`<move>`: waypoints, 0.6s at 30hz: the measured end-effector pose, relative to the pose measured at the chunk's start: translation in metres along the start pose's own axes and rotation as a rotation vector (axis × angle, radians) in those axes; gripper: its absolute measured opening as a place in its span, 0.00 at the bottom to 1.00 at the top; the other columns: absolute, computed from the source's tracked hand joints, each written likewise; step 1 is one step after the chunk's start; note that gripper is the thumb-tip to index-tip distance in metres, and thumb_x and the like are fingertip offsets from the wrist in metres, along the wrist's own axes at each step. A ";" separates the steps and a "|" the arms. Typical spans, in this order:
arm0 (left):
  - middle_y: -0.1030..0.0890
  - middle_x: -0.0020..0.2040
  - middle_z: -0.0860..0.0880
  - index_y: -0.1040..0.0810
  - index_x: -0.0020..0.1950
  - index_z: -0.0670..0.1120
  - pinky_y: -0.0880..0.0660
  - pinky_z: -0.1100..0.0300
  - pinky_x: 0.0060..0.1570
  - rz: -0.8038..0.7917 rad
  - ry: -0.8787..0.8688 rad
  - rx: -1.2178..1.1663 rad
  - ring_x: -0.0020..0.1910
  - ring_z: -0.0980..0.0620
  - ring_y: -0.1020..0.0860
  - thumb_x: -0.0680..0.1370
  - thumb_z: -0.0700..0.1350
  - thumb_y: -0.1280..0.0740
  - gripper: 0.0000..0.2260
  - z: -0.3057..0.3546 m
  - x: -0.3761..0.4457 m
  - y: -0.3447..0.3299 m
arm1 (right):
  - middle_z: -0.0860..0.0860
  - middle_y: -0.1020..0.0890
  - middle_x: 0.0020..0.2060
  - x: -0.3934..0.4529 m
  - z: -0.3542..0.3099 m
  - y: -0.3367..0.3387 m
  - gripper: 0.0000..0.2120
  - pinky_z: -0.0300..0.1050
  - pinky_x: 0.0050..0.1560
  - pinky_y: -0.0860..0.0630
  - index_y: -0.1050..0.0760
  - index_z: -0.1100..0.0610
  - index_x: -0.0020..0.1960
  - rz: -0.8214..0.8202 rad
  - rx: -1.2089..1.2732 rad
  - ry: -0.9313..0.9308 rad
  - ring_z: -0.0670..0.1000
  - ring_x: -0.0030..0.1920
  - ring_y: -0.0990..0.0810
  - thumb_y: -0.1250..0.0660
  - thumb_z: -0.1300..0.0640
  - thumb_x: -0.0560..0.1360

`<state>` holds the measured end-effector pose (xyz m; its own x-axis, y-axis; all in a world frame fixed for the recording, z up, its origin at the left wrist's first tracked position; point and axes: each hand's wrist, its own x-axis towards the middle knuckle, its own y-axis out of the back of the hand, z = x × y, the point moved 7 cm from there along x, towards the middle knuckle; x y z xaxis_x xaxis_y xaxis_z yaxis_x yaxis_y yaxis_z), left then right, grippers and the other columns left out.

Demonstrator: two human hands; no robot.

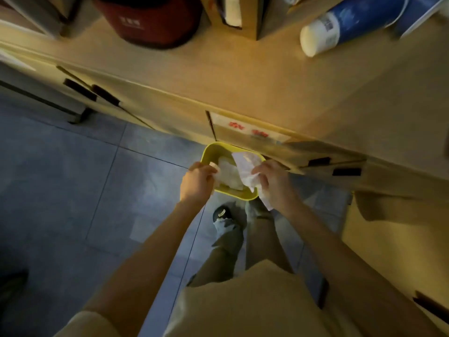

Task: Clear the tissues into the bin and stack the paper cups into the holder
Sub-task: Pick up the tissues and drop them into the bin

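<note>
Both hands hover over the yellow bin (244,195) on the floor: left hand (198,182) pinching a small tissue (215,166), right hand (273,182) clutching a larger tissue (246,167) above it.

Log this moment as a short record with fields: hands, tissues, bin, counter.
left hand: closed on a small white tissue scrap at the bin's left rim
right hand: gripping a crumpled tissue over the bin's right side
bin: yellow, on the floor against the cabinet, white tissue already inside
counter: holds a red tub, a brown box and a blue-and-white bottle lying on its side
cups and holder: not in view
</note>
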<state>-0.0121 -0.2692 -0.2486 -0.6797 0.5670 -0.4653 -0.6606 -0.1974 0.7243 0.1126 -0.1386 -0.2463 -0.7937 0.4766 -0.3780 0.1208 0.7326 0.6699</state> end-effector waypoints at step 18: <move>0.26 0.64 0.38 0.26 0.63 0.40 0.30 0.56 0.60 -0.212 0.139 0.058 0.60 0.41 0.26 0.76 0.35 0.39 0.16 -0.141 0.132 -0.218 | 0.54 0.24 0.62 0.124 0.197 -0.223 0.15 0.49 0.60 0.27 0.25 0.54 0.61 -0.169 -0.193 -0.265 0.55 0.62 0.26 0.39 0.61 0.76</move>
<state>-0.0027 -0.2641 -0.5396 -0.5680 0.4747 -0.6724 -0.7762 -0.0374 0.6293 0.1051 -0.1468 -0.5685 -0.6076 0.4846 -0.6292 -0.1336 0.7186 0.6825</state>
